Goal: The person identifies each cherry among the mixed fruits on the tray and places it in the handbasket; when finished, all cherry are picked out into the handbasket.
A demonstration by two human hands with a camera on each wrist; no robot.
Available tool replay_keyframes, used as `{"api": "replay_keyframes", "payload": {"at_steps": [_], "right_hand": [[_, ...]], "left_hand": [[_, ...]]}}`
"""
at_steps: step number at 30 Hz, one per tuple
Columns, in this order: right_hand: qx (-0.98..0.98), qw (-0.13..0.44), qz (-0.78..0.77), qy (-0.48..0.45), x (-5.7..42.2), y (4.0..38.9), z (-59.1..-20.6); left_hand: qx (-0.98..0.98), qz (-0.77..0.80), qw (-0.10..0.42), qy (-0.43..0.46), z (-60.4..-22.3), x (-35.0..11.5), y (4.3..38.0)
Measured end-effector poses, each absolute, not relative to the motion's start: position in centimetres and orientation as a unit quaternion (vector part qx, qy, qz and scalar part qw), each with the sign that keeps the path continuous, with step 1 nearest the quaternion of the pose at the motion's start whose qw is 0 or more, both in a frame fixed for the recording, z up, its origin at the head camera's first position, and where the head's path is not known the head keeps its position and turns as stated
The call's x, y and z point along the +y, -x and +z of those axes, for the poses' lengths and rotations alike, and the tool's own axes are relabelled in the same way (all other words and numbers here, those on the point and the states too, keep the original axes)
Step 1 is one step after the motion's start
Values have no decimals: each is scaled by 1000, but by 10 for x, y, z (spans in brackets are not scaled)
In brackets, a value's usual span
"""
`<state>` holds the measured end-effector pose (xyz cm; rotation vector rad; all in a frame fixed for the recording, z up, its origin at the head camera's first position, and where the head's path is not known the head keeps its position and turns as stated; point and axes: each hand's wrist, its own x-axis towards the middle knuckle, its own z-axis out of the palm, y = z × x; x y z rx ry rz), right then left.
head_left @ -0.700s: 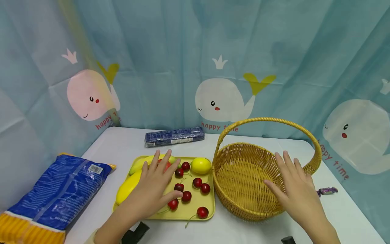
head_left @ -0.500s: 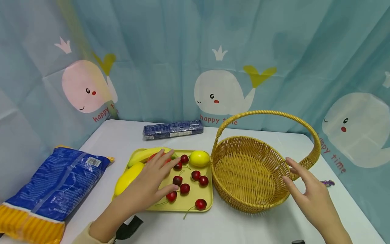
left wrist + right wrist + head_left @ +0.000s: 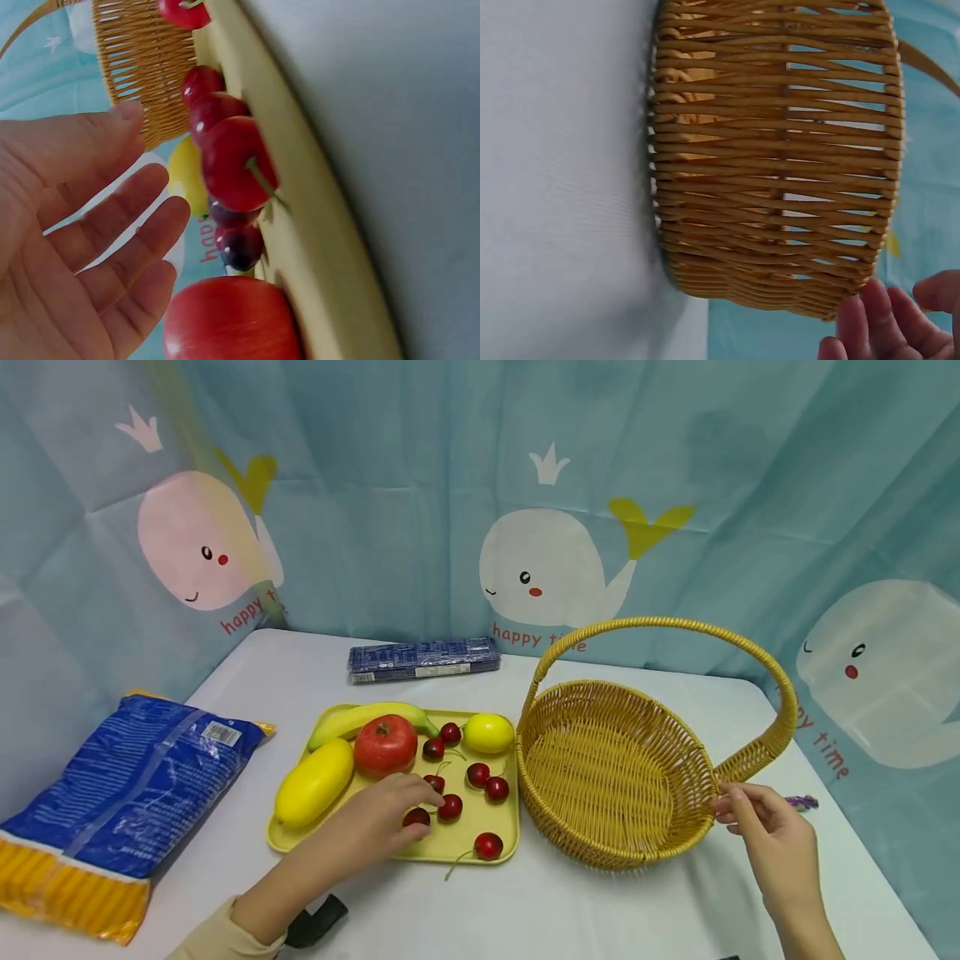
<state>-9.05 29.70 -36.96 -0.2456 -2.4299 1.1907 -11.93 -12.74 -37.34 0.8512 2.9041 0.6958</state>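
Golden woven basket (image 3: 603, 787) toward the white surface (image 3: 600, 918)'s right edge; pale-yellow tray (image 3: 505, 821), dark-red cherries (image 3: 488, 846); blue-and-orange bag (image 3: 135, 797) at the left edge; whale-patterned blue curtain (image 3: 405, 543).

head view: bright | wrist views: dimmer | basket (image 3: 780, 165): soft shadow

Free way into basket (image 3: 611, 793) under handle (image 3: 675, 623); basket hems tray (image 3: 480, 818) on right; cherries (image 3: 450, 808) crowd left fingers (image 3: 146, 238).

A flat blue packet (image 3: 424, 660) lies near a curtain (image 3: 375, 543).
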Motion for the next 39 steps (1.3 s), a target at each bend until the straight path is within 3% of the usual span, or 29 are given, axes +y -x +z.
{"api": "replay_keyframes", "payload": {"at_steps": [6, 14, 19, 31, 39], "right_hand": [[-842, 218, 466, 160, 311, 95, -396], [-849, 112, 495, 147, 298, 100, -391], [-838, 86, 520, 140, 288, 102, -390], [-833, 112, 514, 173, 290, 104, -393], [-829, 140, 509, 187, 292, 103, -396]], "left_hand": [[954, 181, -6, -238, -380, -122, 118], [970, 165, 24, -179, -384, -120, 115], [970, 168, 37, -171, -385, -121, 115], [966, 186, 32, -175, -379, -118, 118], [915, 299, -8, -271, -345, -100, 129]]}}
